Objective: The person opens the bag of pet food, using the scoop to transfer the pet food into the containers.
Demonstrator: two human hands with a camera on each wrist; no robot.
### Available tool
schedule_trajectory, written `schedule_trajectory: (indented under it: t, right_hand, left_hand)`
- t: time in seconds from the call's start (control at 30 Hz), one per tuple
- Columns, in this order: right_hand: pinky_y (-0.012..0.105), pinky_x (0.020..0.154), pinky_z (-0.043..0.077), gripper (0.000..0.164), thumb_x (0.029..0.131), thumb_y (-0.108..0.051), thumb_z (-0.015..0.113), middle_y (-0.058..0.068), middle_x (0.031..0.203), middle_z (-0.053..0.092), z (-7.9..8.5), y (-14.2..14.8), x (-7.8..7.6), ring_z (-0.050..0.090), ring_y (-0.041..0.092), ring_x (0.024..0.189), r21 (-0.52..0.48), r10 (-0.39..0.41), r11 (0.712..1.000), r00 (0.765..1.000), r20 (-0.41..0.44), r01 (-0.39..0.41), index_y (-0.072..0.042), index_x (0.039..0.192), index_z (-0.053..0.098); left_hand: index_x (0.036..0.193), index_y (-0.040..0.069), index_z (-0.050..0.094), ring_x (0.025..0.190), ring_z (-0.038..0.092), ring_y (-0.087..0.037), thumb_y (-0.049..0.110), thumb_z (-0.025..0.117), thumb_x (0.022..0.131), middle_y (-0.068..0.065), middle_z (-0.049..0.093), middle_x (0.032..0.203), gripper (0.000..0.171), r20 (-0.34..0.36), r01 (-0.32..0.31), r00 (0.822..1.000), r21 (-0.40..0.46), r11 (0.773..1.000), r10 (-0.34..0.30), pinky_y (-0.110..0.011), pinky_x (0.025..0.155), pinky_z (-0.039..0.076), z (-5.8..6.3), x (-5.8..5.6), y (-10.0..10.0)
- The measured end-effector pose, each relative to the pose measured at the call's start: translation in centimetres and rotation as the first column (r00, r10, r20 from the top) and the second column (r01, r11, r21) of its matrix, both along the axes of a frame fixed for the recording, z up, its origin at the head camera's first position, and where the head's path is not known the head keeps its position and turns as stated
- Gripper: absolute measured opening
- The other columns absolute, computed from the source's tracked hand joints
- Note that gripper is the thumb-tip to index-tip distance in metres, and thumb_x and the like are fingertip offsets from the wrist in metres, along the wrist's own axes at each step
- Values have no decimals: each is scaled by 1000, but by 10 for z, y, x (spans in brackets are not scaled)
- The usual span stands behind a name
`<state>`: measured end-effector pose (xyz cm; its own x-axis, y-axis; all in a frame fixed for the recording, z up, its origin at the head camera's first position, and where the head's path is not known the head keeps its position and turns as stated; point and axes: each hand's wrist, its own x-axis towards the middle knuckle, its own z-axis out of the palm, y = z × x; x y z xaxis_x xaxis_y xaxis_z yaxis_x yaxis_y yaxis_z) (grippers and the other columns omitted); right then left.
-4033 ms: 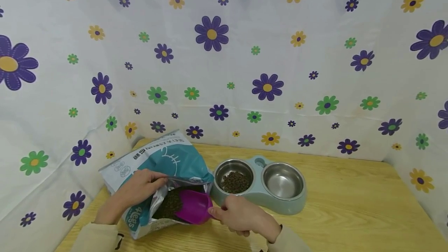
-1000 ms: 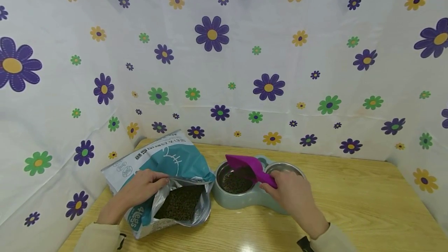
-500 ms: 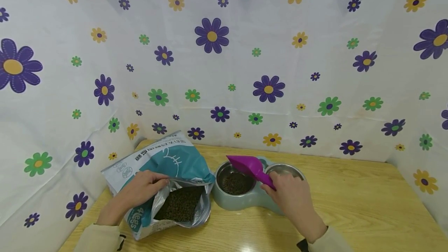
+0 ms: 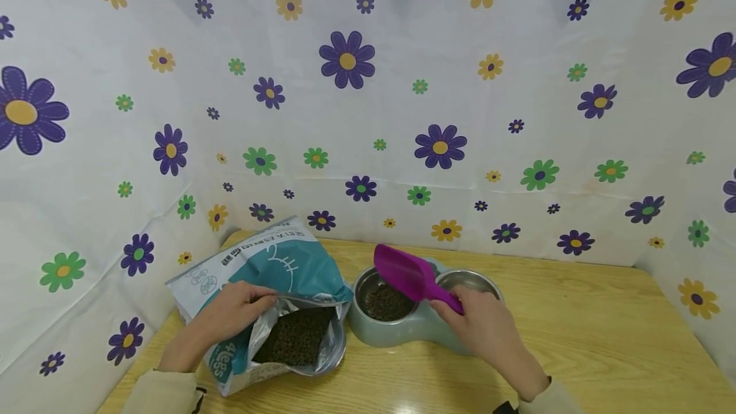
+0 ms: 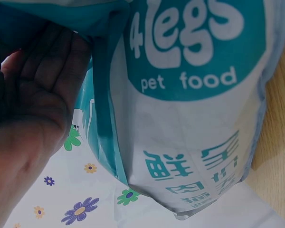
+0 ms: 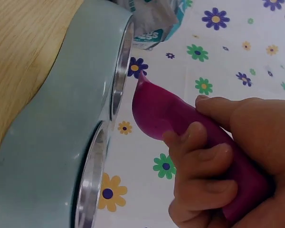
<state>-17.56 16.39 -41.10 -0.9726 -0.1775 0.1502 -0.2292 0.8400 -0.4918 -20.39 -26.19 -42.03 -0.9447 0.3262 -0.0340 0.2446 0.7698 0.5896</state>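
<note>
My right hand (image 4: 485, 324) grips the handle of a magenta scoop (image 4: 402, 271), fingers curled round it in the right wrist view. The scoop is held over the left steel bowl of a pale blue-green double pet bowl (image 4: 379, 335); no food shows in it. Brown kibble (image 4: 384, 302) lies in that left bowl. At the left, my left hand (image 4: 232, 308) holds the upper edge of the mouth of a teal and white pet food bag (image 4: 305, 260). The bag gapes toward me, and kibble (image 4: 296, 337) shows inside its silver lining.
The right steel bowl (image 4: 468, 280) is partly covered by my right hand. The bag stands close beside the double bowl on a wooden table (image 4: 592, 337). A white flowered cloth (image 4: 368, 107) hangs behind and at both sides.
Four seconds ago the scoop was in the bag's mouth; it moved right and over the left bowl. In the last half second it has lifted slightly and tilted back. My left hand stayed put.
</note>
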Motion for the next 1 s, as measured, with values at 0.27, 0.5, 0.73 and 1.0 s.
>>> schedule_trajectory:
  t: [0.27,0.5,0.73,1.0]
  right_hand:
    - [23,52,29,43,99,-46,65,-6,57,42,-1,9,4,35,9,54,-230,87,973,965,246,-28,-11,74,65]
    - [22,47,28,48,100,-48,61,-5,56,43,2,23,7,35,10,51,-421,259,904,876,407,-72,-6,79,68]
    - [20,41,25,47,103,-44,60,-5,56,41,6,31,12,28,9,45,-505,422,851,764,488,-147,-5,76,63]
    - [22,44,28,40,101,-43,62,-5,57,45,8,9,19,34,10,48,-460,435,863,771,465,-210,-10,79,70]
  left_hand:
    - [127,5,73,47,29,-4,22,56,105,8,43,56,33,4,-9,1000,-7,1000,9,-26,50,34,-1,1,-1]
    - [128,5,73,45,28,-3,24,55,106,9,40,54,34,0,13,1000,5,1000,-13,-26,49,34,-3,1,-1]
    - [128,4,72,45,27,-3,24,55,106,9,40,54,35,5,11,1000,6,1000,-11,-26,49,34,-3,2,-1]
    - [126,4,74,47,31,-3,22,56,105,9,43,57,32,-10,16,1000,17,1000,-16,-26,51,35,-1,1,-1]
